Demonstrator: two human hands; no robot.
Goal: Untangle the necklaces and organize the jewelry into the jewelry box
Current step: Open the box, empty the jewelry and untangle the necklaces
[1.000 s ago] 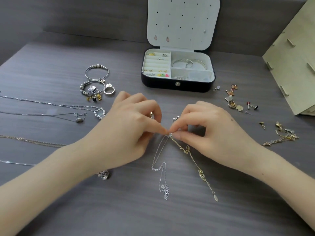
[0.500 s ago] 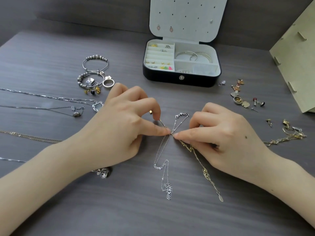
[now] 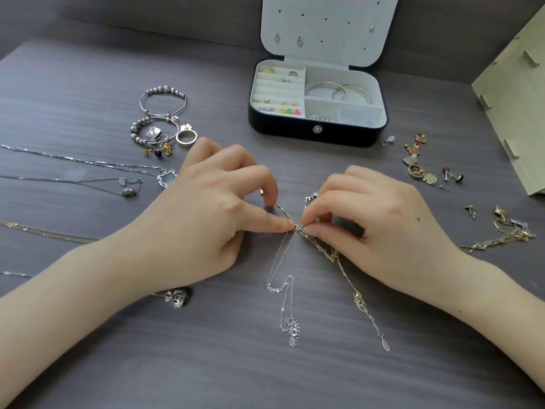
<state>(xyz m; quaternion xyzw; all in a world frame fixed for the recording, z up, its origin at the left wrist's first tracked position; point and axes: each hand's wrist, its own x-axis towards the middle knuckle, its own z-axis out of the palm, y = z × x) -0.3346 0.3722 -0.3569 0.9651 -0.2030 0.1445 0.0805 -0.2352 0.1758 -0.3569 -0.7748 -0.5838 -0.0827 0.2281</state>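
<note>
Several laid-out necklaces [image 3: 88, 165] lay straight at the far left of the table [image 3: 88, 364], well apart from the work. Beaded bracelets [image 3: 162, 98] and a ring [image 3: 186, 136] lay behind them.

The left hand [image 3: 206, 214] was closed down on the gold chain [image 3: 356, 296], with the forefinger curled onto its upper strand and the thumb tip set against the knot [image 3: 298, 228]. The knot sat at mid-table between the two hands, touching both. From it the silver chain [image 3: 284, 302] trailed toward the viewer in a loose loop. The gold chain ran down to the right and ended in a small tag.

The right hand [image 3: 374, 225] pinched the knot between thumb and forefinger, with the other fingers curled under. Behind it the jewelry box [image 3: 317, 134] stood open, with rings and bangles already in its compartments. Loose earrings [image 3: 421, 172] and a second tangle [image 3: 507, 231] lay at the right, near a wooden panel [image 3: 516, 98].

Assessment: both chains were judged very light, limp and fine-linked. They seemed liable to kink or snap under a hard pull and to slip from bare fingertips. Hold was best taken right at the crossing, by fingertip or nail and one strand at a time, easing loops open rather than tugging the tails. The clasp and tag ends would likely snag if dragged through.
</note>
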